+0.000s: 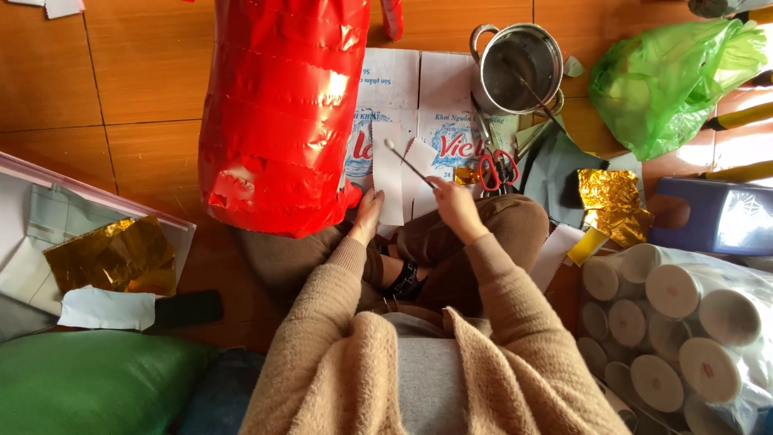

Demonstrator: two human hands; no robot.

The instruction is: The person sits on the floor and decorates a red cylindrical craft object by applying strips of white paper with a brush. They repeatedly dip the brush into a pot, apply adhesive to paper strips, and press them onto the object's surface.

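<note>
Two hands: both work low over the lap of a person seated on the floor.
Right hand (457, 203): fingers closed narrow around the near end of a thin stick (409, 163).
Stick axis: slanted, running up and away to the left of the right hand; its pale tip ends over a white paper strip (389, 173).
Left hand (368, 212): fingers extended and lying flat on the lower edge of the white paper strip; it grips nothing.
Nearer hand: the left hand touches the strip; the right hand reaches it only through the stick.
Strip position: directly ahead of both hands, long axis pointing away from the body, lying on flattened cardboard (419, 89).
Red wrapped cylinder (278, 113): upright, just left of the left hand, its lower edge near the fingers.
Scissors (497, 167): red handles, just right of and beyond the right hand.
Metal pot (517, 68): farther ahead of the right hand, a thin rod resting inside.
Gold foil (612, 203): well right of the right hand.
Paper rolls (676, 338): bagged, behind and right of the right elbow.
</note>
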